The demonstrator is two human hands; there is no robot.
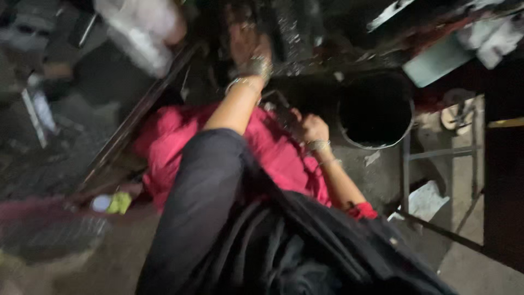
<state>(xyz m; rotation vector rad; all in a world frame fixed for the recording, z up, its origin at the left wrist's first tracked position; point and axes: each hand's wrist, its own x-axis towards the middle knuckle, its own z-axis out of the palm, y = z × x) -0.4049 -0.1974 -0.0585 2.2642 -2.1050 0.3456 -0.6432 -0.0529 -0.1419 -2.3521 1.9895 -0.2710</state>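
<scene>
While the left hand [248, 46] reaches far, grip unclear, the right hand [311, 128] clutches a dark thin tool [281, 106] beside the round black bucket [375, 112].

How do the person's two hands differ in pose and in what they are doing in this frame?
The left hand reaches far forward on a straight arm, up at the dark clutter; the right hand sits closer in, arm bent, over the pink cloth beside the black bucket. The left hand looks spread open; the right hand is curled as if gripping a dark object, too blurred to identify. Both wrists wear metal bangles.
</scene>
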